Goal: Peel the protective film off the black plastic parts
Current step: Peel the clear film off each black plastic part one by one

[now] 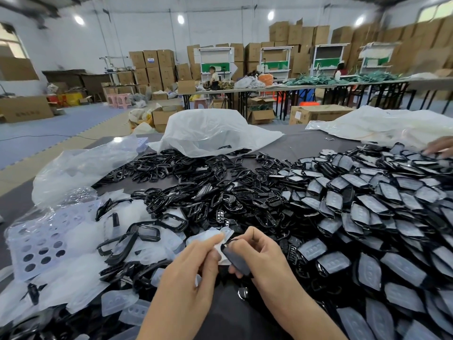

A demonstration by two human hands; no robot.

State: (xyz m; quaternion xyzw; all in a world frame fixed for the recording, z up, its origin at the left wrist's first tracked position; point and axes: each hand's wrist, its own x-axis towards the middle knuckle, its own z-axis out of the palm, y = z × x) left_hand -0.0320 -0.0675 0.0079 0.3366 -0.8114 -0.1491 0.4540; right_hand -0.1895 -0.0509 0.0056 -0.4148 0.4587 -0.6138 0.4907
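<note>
- The left hand (193, 268), at the lower centre of the frame, pinches a translucent flap of protective film (217, 236) between thumb and forefinger
- The right hand (262, 253), just beside it, grips the black plastic part (236, 261) with its fingers curled round the part's edges. The part is held above the desk (294, 146), between the two hands
- The film looks partly lifted at the part's upper end; how much of it clings underneath is hidden by the fingers
- The step in hand seems to be the pull itself. A low, steady draw back along the part's face should suit it better than a jerk straight up, since thin film may tear and leave a scrap behind
- The right hand would do well to keep to the edges, so that fingertips neither pin the film down nor smear the glossy face
- Once bare, the part probably belongs with the heap of peeled black frames (196, 182) in the middle of the frame, and the film with the loose films (81, 244) at lower left
- The heap of film-covered parts (367, 204) fills the right of the frame, so much of the task looks undone
- Another person's hand (438, 148) touches that heap at the right edge, well apart from the working hands
</note>
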